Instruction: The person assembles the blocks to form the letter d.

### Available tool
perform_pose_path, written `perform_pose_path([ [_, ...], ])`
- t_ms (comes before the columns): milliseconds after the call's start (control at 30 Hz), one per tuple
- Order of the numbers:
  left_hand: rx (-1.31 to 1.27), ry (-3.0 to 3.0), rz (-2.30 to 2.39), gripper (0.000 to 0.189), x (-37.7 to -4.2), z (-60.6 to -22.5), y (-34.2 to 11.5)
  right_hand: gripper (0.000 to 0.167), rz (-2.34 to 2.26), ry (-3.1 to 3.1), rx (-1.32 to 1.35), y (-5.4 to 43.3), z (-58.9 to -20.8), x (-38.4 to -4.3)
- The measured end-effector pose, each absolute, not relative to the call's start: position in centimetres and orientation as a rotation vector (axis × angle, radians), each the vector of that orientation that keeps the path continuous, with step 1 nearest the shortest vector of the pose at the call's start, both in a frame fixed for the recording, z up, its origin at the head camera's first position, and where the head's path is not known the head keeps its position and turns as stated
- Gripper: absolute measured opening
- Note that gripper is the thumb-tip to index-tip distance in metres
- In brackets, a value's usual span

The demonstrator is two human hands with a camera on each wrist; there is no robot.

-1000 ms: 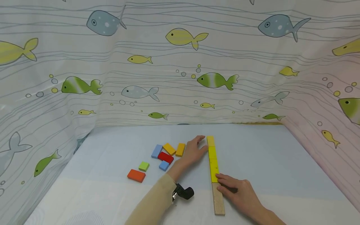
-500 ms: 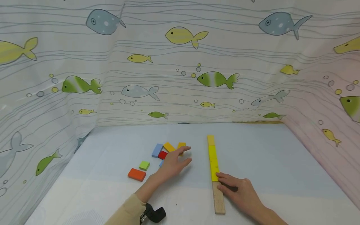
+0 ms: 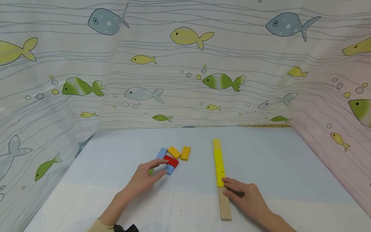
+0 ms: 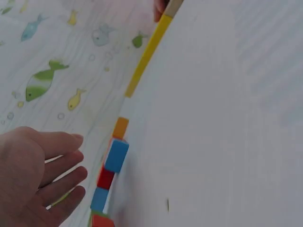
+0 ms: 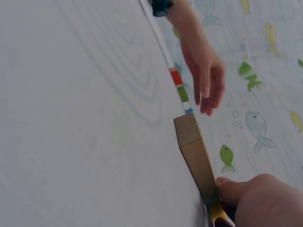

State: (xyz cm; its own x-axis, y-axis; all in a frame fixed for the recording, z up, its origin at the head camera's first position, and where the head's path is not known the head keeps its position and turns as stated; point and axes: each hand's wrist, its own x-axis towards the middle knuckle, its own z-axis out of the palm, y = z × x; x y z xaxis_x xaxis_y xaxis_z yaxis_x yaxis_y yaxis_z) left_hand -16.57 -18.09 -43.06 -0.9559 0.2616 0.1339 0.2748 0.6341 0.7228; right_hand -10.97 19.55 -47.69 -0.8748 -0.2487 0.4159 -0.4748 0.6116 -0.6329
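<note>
My left hand (image 3: 142,178) hovers at the loose blocks with fingers extended and parted. Its fingertips overlap the red block (image 3: 173,162) and come right to the small blue block (image 3: 170,169); nothing is gripped. Beneath the hand shows a bit of a green block (image 3: 151,172), while an orange-red block (image 4: 102,221) is hidden from the head view. My right hand (image 3: 250,197) rests beside a straight row of blocks, its fingertip and thumb touching the right edge where a yellow block (image 3: 220,174) meets the plain wooden block (image 3: 225,206). More yellow blocks (image 3: 218,151) continue the row away from me.
Two orange-yellow blocks (image 3: 185,153) and a longer blue block (image 3: 161,153) lie behind the red one. Around the white table (image 3: 275,161) hangs a fish-patterned curtain (image 3: 185,71) at the back and sides.
My left hand has left the yellow end of the row and moved left and nearer to me, over to the loose blocks. The right hand has stayed at the row.
</note>
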Motion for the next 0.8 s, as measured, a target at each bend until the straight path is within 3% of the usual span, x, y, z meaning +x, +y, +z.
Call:
perform_pose_path([
  [467,-0.378,-2.806,-1.294,0.033,-16.7,-43.5,-24.9,0.030,1.157,-2.577,0.582,19.5,-47.3,-10.9],
  [800,-0.482,-2.900,-1.401,0.034,-17.5,-43.8,-27.4,0.030,1.113,-2.597,0.564,19.6,-47.6,-11.0],
])
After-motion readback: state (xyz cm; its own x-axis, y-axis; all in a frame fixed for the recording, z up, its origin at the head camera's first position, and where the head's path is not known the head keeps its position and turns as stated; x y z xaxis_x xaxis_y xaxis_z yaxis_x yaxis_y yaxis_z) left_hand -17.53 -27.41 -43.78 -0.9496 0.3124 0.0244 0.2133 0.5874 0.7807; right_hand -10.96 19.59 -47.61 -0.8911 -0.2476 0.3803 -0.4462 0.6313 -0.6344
